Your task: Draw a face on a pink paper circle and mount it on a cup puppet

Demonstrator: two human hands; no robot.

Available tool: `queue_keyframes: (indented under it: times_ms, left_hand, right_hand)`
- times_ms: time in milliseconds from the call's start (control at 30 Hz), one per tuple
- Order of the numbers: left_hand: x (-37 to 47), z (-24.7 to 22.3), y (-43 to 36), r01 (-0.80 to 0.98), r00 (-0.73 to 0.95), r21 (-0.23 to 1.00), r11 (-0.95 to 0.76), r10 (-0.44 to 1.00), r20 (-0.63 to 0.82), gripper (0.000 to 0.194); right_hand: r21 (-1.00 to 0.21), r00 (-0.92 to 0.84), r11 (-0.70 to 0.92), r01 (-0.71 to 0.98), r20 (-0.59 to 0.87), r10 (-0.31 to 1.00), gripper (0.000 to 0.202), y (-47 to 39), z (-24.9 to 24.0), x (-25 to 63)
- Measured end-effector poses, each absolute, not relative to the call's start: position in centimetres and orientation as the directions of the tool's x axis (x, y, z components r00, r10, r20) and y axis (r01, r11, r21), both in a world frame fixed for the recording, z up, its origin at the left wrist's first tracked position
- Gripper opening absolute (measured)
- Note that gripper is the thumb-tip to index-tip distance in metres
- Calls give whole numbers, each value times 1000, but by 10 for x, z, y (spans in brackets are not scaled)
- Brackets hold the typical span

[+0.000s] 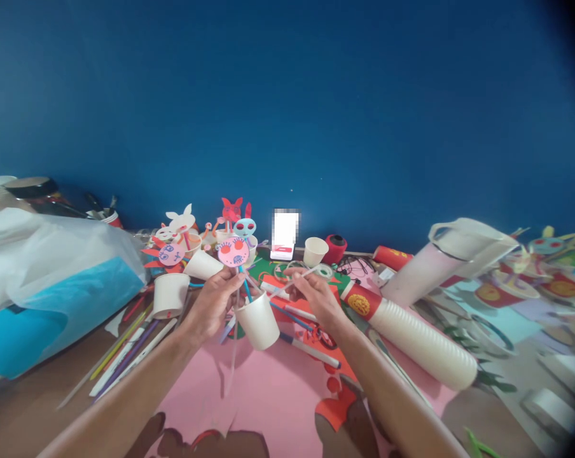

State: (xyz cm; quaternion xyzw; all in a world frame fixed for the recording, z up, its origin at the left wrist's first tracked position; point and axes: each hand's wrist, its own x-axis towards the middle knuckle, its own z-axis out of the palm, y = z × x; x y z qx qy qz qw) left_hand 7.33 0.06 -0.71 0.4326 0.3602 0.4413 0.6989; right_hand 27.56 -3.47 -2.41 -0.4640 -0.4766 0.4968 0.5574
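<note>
My left hand [215, 300] pinches the blue straw [246, 285] beneath a round pink paper face [233, 253] with red spots and drawn features. The straw's lower end goes into a tilted white paper cup [259, 324]. From the same hand hangs a thin pale strip [233, 362] over the pink paper. My right hand [318, 298], to the right of the cup, has its fingers closed on a thin white strip [294, 281]; its left end reaches close to the cup's rim, and whether they touch I cannot tell.
Cut pink paper [263, 388] covers the table in front. Paper-cup figures [180, 222] stand behind. A phone [284, 232] leans by the blue wall. Right lie stacked cups [416, 337] and a white bottle [425, 267]; left, pens [130, 356] and a plastic bag [63, 273].
</note>
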Motion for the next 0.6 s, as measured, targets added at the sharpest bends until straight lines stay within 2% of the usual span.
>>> queue_keyframes:
  times_ms: [200,433,600]
  left_hand:
    - [71,-10,5,-320,358,910,262,923,-140,33]
    - [70,-5,4,-318,370,906,280,916,-154,30]
    - [70,-1,3,-321,361,909,266,922,-142,27]
  right_hand:
    - [-969,27,95,-230,92,995,34,-34,-27,278]
    - [-975,-294,-73,-211,-8,956,71,-41,-36,265]
    - [-971,-399,-135,-197,-46,916,75,-42,-46,255]
